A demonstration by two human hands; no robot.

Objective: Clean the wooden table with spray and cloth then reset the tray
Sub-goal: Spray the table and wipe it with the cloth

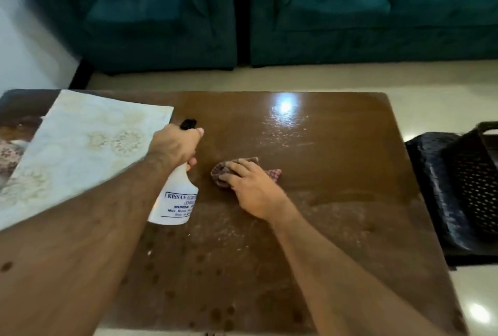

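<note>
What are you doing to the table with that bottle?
A person is cleaning the wooden table. The left hand grips a white spray bottle by its neck, held just above the table. The right hand presses a checked cloth flat on the wood. Spray droplets shine on the far side, not yet wiped. A pale patterned mat lies on the left part of the table.

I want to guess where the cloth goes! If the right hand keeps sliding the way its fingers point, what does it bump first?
Probably the white plastic spray bottle held by the left hand; depth is unclear.
</note>
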